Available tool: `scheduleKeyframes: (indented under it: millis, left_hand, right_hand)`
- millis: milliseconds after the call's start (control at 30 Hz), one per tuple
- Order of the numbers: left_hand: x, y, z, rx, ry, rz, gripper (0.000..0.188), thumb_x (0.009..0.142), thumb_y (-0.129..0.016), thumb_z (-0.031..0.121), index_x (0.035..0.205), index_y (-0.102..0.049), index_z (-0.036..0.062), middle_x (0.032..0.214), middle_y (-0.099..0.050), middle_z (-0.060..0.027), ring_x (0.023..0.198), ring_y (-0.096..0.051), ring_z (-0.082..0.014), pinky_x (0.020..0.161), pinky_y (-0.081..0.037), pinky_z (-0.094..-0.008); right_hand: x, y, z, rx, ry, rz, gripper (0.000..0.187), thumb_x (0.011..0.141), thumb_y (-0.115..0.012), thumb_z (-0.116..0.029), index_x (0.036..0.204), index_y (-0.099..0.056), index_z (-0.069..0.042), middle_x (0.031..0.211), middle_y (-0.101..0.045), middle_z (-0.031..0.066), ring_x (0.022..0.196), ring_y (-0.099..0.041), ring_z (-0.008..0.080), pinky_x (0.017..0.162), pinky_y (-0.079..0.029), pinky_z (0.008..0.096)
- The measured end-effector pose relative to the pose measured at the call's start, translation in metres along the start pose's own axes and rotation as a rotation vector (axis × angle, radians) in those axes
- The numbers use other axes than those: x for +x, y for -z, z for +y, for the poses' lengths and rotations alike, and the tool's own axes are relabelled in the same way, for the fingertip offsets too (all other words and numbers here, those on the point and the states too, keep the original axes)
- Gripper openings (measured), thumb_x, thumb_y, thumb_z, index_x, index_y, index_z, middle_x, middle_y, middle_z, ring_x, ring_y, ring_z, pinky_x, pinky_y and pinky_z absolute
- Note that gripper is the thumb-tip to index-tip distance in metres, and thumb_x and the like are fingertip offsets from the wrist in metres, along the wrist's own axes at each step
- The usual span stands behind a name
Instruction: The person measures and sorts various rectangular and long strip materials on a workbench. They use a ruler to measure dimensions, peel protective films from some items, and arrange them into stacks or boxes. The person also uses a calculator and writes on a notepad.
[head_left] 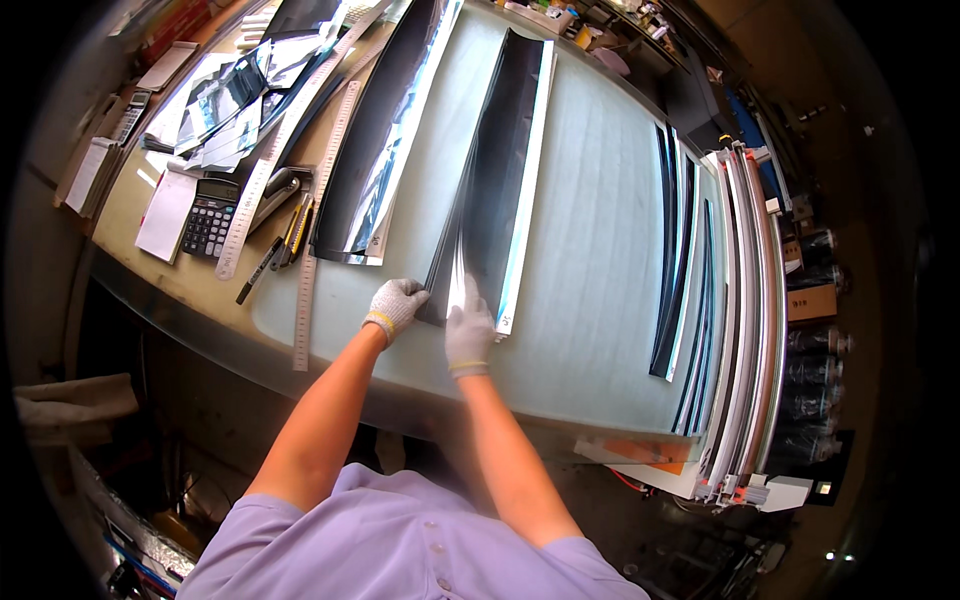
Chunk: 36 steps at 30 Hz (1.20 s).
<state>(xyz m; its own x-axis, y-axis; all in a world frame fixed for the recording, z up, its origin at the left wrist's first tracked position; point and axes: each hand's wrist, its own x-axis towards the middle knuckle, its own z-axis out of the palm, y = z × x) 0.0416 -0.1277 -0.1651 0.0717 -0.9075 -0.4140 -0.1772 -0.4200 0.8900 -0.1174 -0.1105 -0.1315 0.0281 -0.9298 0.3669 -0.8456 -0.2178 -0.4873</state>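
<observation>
A stack of long, dark film strips point(500, 150) with white edges lies lengthwise before me on the pale glass-like tabletop. My left hand point(397, 306), in a knitted glove with a yellow cuff line, is closed on the left near corner of the stack, pinching its dark edge. Over the stack's near end is my right hand point(469, 335), gloved too and slightly blurred, its fingers stretched forward along the film. White layer edges fan out beside those fingers. Another dark film stack point(375, 150) with shiny, pale edges rests to the left.
Left of the films are steel rulers point(303, 290), a calculator point(210, 215), a notepad point(167, 215), a stapler point(285, 190), cutter knives point(296, 230) and film scraps point(225, 110). Narrow strips point(675, 240) lie at right, beside a bank of long rails point(745, 320). The table's curved front edge is near my body.
</observation>
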Motion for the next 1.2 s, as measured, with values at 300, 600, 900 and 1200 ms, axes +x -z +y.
scheduleKeyframes:
  millis: [300,600,900,1200]
  left_hand:
    - [0.0,0.0,0.0,-0.059,-0.054,-0.073,0.027,0.095,-0.064,0.015,0.113,-0.069,-0.0047,0.091,-0.073,-0.0092,0.078,-0.068,-0.0142,0.073,-0.057,-0.0308]
    - [0.006,0.007,-0.017,0.077,-0.211,-0.142,0.028,0.095,-0.067,0.019,0.112,-0.072,-0.0029,0.087,-0.072,-0.0066,0.078,-0.066,-0.0124,0.074,-0.056,-0.03]
    - [-0.019,0.012,0.017,0.182,-0.183,-0.035,0.038,0.094,-0.062,0.037,0.108,-0.074,0.0039,0.093,-0.074,-0.0168,0.085,-0.072,-0.0271,0.082,-0.056,-0.038]
    - [-0.027,0.011,0.018,0.259,-0.21,0.007,0.037,0.092,-0.058,0.041,0.106,-0.073,0.01,0.102,-0.071,-0.0201,0.098,-0.067,-0.0386,0.089,-0.052,-0.0452]
  right_hand:
    - [0.002,0.009,-0.021,-0.267,0.057,-0.284,0.077,0.072,-0.08,-0.053,0.132,-0.056,-0.01,0.11,-0.055,0.011,0.104,-0.053,0.0316,0.09,-0.042,0.0461]
    - [-0.007,0.004,-0.024,-0.34,0.121,-0.247,0.073,0.077,-0.077,-0.047,0.133,-0.053,-0.007,0.114,-0.055,0.0129,0.106,-0.054,0.034,0.092,-0.043,0.0476]
    - [-0.035,-0.013,0.006,-0.262,0.178,-0.169,0.066,0.086,-0.063,-0.045,0.139,-0.052,-0.009,0.134,-0.051,0.0219,0.122,-0.048,0.0417,0.106,-0.036,0.0549]
    - [-0.035,-0.01,-0.006,-0.245,0.205,-0.094,0.049,0.089,-0.063,-0.032,0.131,-0.058,-0.007,0.129,-0.056,0.0176,0.12,-0.05,0.041,0.104,-0.037,0.054]
